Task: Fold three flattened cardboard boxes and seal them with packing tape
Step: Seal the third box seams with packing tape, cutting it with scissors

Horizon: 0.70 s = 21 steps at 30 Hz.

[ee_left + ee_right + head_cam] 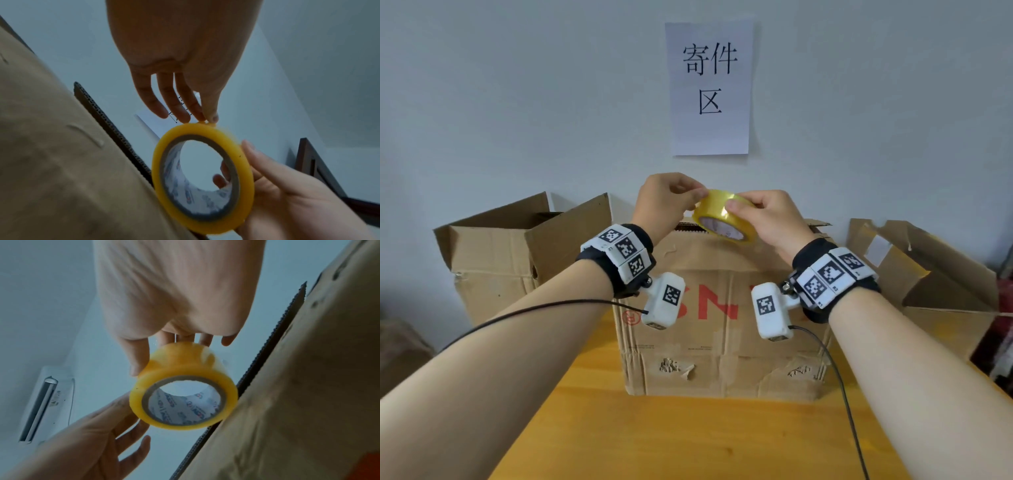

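Above the middle cardboard box [719, 329], at about 12 o'clock from where I watch, I hold a roll of yellow packing tape [724, 217] in the air with both hands. My right hand [767, 219] grasps the roll, thumb across its outer band and fingers reaching through the cardboard core, as the left wrist view shows. My left hand [667, 200] pinches at the roll's top edge with thumb and fingertips [211, 116], at what looks like the tape's loose end; I cannot tell whether any tape is lifted free. The roll hangs just over the box's upper edge, not touching it in the head view. That box stands upright on the wooden table [688, 442], red print on its near face. A second open box [493, 263] sits at 10 o'clock and a third [935, 270] at 2 o'clock, both with flaps up. A paper sign [710, 89] with printed characters hangs on the wall at 12 o'clock.
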Available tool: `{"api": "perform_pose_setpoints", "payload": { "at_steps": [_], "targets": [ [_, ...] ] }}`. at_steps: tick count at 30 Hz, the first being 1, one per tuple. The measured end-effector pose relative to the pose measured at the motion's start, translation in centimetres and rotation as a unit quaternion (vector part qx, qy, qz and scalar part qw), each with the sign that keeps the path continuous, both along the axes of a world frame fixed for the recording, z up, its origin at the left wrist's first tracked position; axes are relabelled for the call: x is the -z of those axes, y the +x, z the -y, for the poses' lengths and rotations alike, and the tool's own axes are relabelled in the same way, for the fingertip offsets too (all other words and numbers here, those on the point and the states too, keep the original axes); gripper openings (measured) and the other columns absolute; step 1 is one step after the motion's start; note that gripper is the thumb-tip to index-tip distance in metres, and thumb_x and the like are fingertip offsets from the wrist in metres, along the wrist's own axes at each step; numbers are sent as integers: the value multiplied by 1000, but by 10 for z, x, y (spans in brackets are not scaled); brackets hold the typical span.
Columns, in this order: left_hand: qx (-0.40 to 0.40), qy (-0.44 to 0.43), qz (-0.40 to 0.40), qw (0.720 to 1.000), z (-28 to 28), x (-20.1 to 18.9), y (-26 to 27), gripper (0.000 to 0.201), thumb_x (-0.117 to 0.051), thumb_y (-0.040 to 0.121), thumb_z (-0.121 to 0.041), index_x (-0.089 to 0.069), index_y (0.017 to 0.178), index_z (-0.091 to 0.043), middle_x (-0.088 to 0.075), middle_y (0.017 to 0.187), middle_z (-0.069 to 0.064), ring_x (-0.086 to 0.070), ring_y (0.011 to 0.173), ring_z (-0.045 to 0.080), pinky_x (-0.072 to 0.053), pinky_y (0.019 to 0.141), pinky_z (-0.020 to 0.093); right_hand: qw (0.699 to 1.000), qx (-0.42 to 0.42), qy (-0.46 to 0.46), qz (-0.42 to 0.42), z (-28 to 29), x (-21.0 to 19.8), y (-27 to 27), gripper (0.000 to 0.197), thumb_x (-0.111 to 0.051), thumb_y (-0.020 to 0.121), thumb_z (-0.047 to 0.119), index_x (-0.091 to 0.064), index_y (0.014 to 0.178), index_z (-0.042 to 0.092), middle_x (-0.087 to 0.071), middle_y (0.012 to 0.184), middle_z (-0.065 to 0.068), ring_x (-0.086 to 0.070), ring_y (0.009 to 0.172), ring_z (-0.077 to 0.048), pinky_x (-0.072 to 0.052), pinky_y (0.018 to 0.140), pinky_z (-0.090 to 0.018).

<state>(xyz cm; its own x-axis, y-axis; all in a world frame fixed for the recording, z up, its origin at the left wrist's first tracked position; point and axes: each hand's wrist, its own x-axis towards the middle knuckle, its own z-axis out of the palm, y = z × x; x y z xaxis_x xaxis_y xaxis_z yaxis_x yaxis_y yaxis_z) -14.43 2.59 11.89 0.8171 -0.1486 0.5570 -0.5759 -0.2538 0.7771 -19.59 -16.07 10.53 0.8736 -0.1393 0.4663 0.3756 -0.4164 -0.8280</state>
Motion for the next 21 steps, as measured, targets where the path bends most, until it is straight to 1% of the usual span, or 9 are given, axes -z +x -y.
{"api": "perform_pose_setpoints", "payload": {
  "at_steps": [3, 5, 7, 10, 13, 14, 16, 19, 21],
  "targets": [
    [13, -10, -33, 999, -1, -2, -7, 5, -75, 88, -24, -74, 84, -22, -72, 75, -8, -66, 63, 7, -52, 61, 28, 1000, 6, -1, 6, 0, -5, -4, 26, -70, 93, 32, -76, 109, 13, -75, 95, 3, -70, 90, -12, -55, 89, -33],
    [8, 1, -33, 999, -2, -1, -8, 5, -76, 87, -26, -74, 83, -24, -73, 76, -8, -63, 59, 5, -49, 54, 21, 1000, 9, -5, 0, 1, -4, -6, 31, -70, 93, 34, -75, 113, 11, -75, 98, 0, -71, 93, -14, -56, 91, -35],
    [7, 7, -25, 1000, -2, 0, -9, 5, -76, 88, -25, -74, 83, -23, -73, 76, -7, -59, 56, 4, -46, 51, 18, 1000, 14, 1, -7, 1, -2, -7, 30, -70, 93, 34, -75, 113, 12, -76, 99, -1, -71, 94, -16, -56, 93, -37],
    [19, 26, 1, 999, 0, 4, -9, 5, -73, 90, -22, -73, 85, -22, -72, 78, -5, -55, 56, -2, -45, 58, 16, 999, 5, 33, -14, 0, 0, -9, 25, -71, 93, 31, -76, 108, 12, -77, 99, -5, -72, 96, -22, -56, 95, -44],
    [23, 57, 31, 998, 1, 9, -6, 8, -69, 92, -22, -72, 85, -23, -71, 83, -5, -61, 73, 2, -47, 70, 20, 998, -2, 56, -29, 0, 2, -9, 23, -71, 93, 27, -76, 105, 9, -76, 99, -11, -72, 98, -28, -55, 97, -47],
    [24, 67, 42, 997, 1, 10, -6, 9, -68, 93, -21, -71, 85, -23, -70, 83, -7, -60, 76, 3, -47, 73, 21, 998, -5, 61, -34, 0, 2, -9, 22, -71, 93, 27, -76, 104, 9, -76, 100, -12, -72, 99, -29, -55, 97, -47],
    [29, 78, 60, 995, 1, 12, -6, 11, -66, 94, -19, -70, 84, -23, -67, 82, -10, -56, 73, 2, -46, 74, 23, 996, -12, 75, -43, 0, 2, -9, 17, -71, 93, 25, -76, 101, 10, -76, 100, -14, -72, 100, -31, -55, 97, -47],
    [36, 93, 77, 992, 1, 13, -7, 11, -64, 95, -20, -68, 85, -25, -65, 81, -11, -52, 68, 8, -46, 70, 25, 993, -21, 97, -57, 0, -1, -9, 15, -72, 93, 23, -76, 100, 11, -76, 101, -14, -72, 101, -31, -56, 96, -45],
    [49, 90, 78, 992, 1, 13, -7, 12, -64, 95, -19, -67, 85, -24, -63, 77, -14, -52, 65, 11, -53, 72, 31, 992, -22, 110, -65, 0, -3, -10, 12, -72, 92, 23, -75, 97, 12, -76, 100, -14, -72, 99, -31, -57, 94, -43]
  ]
}}
